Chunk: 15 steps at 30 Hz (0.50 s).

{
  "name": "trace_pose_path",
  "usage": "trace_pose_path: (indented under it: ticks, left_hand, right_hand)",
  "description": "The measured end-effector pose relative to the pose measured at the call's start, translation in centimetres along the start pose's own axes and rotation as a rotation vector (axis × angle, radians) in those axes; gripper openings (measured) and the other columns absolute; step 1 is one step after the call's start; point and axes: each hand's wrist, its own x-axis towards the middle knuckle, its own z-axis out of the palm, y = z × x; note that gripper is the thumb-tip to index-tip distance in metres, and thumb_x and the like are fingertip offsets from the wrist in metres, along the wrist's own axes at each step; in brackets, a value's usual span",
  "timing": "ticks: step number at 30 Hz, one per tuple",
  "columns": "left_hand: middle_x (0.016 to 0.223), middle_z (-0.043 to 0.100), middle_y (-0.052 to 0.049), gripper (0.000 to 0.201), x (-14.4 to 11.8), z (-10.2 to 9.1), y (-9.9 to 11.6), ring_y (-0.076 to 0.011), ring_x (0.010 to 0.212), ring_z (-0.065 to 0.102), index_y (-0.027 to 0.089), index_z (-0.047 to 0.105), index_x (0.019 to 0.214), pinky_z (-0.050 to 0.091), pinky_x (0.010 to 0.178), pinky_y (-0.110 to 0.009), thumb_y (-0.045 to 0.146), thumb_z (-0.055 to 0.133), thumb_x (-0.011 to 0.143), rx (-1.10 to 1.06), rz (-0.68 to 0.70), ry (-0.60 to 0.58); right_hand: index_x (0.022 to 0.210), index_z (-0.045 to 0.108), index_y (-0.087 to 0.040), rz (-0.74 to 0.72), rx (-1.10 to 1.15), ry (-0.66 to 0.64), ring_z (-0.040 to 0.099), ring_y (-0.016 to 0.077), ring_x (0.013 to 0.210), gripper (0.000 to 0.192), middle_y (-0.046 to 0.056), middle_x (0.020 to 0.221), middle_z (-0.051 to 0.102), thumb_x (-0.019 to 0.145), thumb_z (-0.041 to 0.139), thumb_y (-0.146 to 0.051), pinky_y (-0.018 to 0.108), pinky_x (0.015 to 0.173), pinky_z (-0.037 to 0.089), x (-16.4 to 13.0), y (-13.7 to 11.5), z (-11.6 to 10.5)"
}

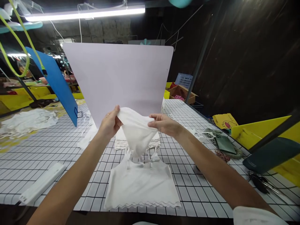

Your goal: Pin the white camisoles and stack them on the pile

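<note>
Table (201, 200) beneath both hands, covered in a white sheet with a black grid; from where I stand, the lines might serve for squaring cloth. Beyond the hands rises a broad white board (122, 75), upright, perhaps a screen against the room behind; its support is hidden. A blue board (56, 84) stands farther off, past the left hand and to its left. A loose heap of white cloth (28, 122) lies well to the left of the left hand. Nearer the body than the hands, a white strappy top (142, 187) lies flat, scalloped hem toward the wearer of the camera — presumably spread so its outline stays smooth. Just under and beyond the hands sits a folded white stack (119, 143), squared up as if to save room.

Between the hands hangs a white cloth piece (137, 128), its upper edge drawn across, likely to keep it from bunching; whether its drooping lower end touches the top, I cannot tell. The right hand (165, 124) pinches one end between thumb and forefinger; the left hand (110, 122) — nearly closed — grips the other with its fingertips.
</note>
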Motion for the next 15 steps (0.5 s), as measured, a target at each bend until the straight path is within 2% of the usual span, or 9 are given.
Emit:
trace_pose_path:
  ticks: [2,3,5,7,10,12,13,15]
  left_hand:
    - [0.06,0.064,0.0,0.027,0.6,-1.4,0.6,-0.0138,0.057,0.066,0.016,0.063,0.075,0.057,0.056,-0.021,0.036,0.076,0.086,-0.025,0.035,0.096]
    - [0.06,0.064,0.0,0.026,0.7,-2.2,0.8,-0.0142,0.057,0.066,0.016,0.062,0.075,0.057,0.054,-0.021,0.035,0.077,0.085,-0.024,0.033,0.131]
    - [0.058,0.064,0.0,0.025,0.7,-3.6,1.0,-0.0146,0.054,0.066,0.017,0.062,0.074,0.054,0.05,-0.02,0.032,0.079,0.083,0.002,-0.012,0.172]
    - [0.058,0.064,-0.001,0.024,0.1,-4.1,0.9,-0.0143,0.051,0.065,0.016,0.062,0.073,0.053,0.047,-0.02,0.029,0.079,0.083,0.03,-0.085,0.176]
    - [0.062,0.067,-0.003,0.021,-1.4,-3.2,0.6,-0.0128,0.05,0.064,0.013,0.065,0.075,0.052,0.047,-0.019,0.026,0.071,0.09,0.017,-0.169,0.152]
    - [0.064,0.068,-0.003,0.02,-2.2,-2.0,0.5,-0.0116,0.049,0.063,0.012,0.067,0.078,0.05,0.045,-0.018,0.024,0.065,0.094,0.003,-0.193,0.121]
    - [0.064,0.068,-0.003,0.02,-2.4,-1.5,0.6,-0.0111,0.048,0.062,0.011,0.068,0.078,0.05,0.044,-0.018,0.023,0.064,0.094,-0.003,-0.188,0.102]
    - [0.066,0.069,-0.002,0.018,-2.6,-1.1,0.9,-0.0106,0.051,0.063,0.011,0.068,0.079,0.052,0.047,-0.017,0.021,0.064,0.094,-0.029,-0.141,0.067]
  right_hand:
    - [0.08,0.071,-0.017,0.069,-0.207,-0.102,0.057,0.012,0.069,0.028,-0.001,0.072,0.066,0.066,0.089,-0.034,0.028,0.069,0.043,-0.3,-0.7,-0.6]
    - [0.079,0.072,-0.017,0.066,-0.29,-0.12,0.059,0.013,0.074,0.024,0.0,0.076,0.068,0.071,0.085,-0.035,0.029,0.072,0.042,-0.4,-1.0,-0.8]
    - [0.083,0.072,-0.018,0.012,-0.354,-0.093,0.062,0.0168,0.095,0.022,0.004,0.098,0.073,0.081,0.076,-0.039,0.031,0.082,0.042,-0.5,-1.4,-0.8]
    - [0.092,0.072,-0.02,-0.004,-0.337,-0.069,0.06,0.0205,0.114,0.023,0.005,0.118,0.071,0.088,0.069,-0.043,0.034,0.091,0.04,-0.2,-1.1,-0.3]
    - [0.104,0.071,-0.022,0.052,-0.333,-0.054,0.06,0.024,0.118,0.032,0.008,0.123,0.071,0.085,0.072,-0.047,0.036,0.09,0.04,1.2,0.8,1.3]
    - [0.11,0.07,-0.022,0.073,-0.303,-0.09,0.061,0.0242,0.115,0.04,0.008,0.122,0.071,0.08,0.077,-0.048,0.034,0.086,0.041,2.3,2.7,2.7]
    - [0.11,0.071,-0.022,0.07,-0.266,-0.12,0.061,0.0236,0.112,0.043,0.008,0.118,0.072,0.077,0.08,-0.048,0.033,0.084,0.041,2.7,3.5,3.2]
    - [0.097,0.073,-0.019,0.021,-0.165,-0.139,0.063,0.0204,0.098,0.04,0.006,0.1,0.073,0.071,0.085,-0.047,0.031,0.081,0.042,3.4,4.8,3.9]
